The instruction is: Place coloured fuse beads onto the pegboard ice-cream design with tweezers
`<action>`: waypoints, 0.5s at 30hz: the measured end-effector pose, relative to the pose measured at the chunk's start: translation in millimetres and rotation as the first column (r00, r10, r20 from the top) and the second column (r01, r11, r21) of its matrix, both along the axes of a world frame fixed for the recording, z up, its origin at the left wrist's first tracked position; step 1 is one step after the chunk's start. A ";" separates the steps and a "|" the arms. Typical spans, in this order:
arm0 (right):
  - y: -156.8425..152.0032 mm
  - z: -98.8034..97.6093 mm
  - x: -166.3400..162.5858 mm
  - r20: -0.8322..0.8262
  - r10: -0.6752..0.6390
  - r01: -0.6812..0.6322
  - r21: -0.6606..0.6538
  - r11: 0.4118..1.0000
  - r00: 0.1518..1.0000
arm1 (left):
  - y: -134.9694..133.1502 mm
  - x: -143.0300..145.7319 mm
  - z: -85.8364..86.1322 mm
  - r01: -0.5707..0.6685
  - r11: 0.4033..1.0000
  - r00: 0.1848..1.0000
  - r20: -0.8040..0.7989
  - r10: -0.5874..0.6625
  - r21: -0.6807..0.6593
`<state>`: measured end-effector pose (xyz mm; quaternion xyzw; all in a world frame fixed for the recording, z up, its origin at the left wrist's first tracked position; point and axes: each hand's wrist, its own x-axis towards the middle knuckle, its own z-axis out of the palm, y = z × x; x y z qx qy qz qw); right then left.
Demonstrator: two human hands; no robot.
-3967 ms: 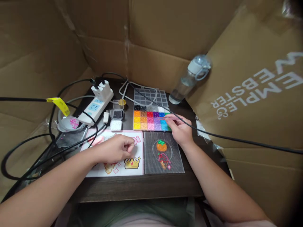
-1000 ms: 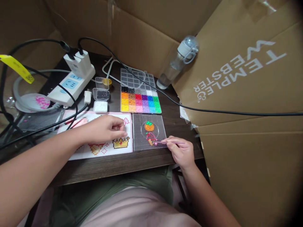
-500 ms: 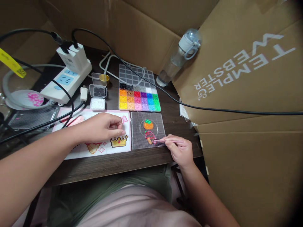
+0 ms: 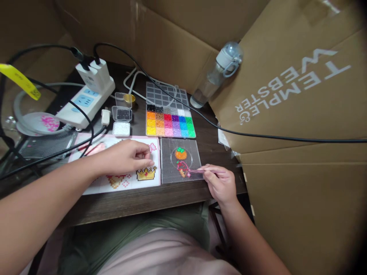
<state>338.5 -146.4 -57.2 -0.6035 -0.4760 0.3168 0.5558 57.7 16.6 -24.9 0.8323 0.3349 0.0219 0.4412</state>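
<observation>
My right hand (image 4: 220, 184) holds pink tweezers (image 4: 200, 171) pinched between thumb and fingers. Their tips point left, at the lower right edge of a pink, red and tan bead figure (image 4: 182, 168) on the clear pegboard (image 4: 168, 173); any bead between the tips is too small to make out. Just above it on the same board sits an orange fruit of beads with a green top (image 4: 181, 154). My left hand (image 4: 130, 156) rests over the printed pattern sheet (image 4: 147, 185), fingers curled and thumb alongside, with nothing visible in them. A printed crown (image 4: 146, 174) shows beside that thumb.
Behind the pegboard lies an open bead box (image 4: 171, 124) with many colours. Small bead cases (image 4: 121, 129), a power strip (image 4: 86, 103) and a plate of pink beads (image 4: 38, 124) are leftward. A bottle (image 4: 216, 74) stands at the back; a black cable (image 4: 272, 135) crosses the view.
The camera view has shifted slightly, moving the scene a little down and right. Both hands keep nearly the same pose, and the tweezer tips stay at the bead figure.
</observation>
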 end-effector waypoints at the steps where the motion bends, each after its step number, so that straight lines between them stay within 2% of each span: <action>1: 2.0 1.4 0.9 -0.034 -0.022 0.022 -0.008 1.000 0.999 | -0.5 -0.6 0.0 -0.003 1.000 1.000 0.010 0.003 -0.002; 4: 19.9 11.8 3.4 -0.092 -0.036 0.033 -0.027 0.999 0.995 | -2.3 -2.2 0.8 -0.003 1.000 0.999 0.047 0.004 -0.023; 7: 55.4 28.8 -0.6 -0.129 0.002 0.001 0.022 1.000 0.992 | -3.5 -3.3 2.1 -0.028 0.999 0.998 0.047 0.029 -0.025; 11: 108.6 47.9 -22.6 -0.026 0.039 -0.038 0.034 0.999 0.999 | -4.1 -4.0 4.1 -0.043 0.998 0.998 0.034 0.044 -0.037; 15: 145.7 51.5 -50.4 0.131 0.127 -0.129 0.006 0.992 0.983 | -4.1 -3.5 7.0 -0.029 0.998 0.999 0.023 0.031 -0.056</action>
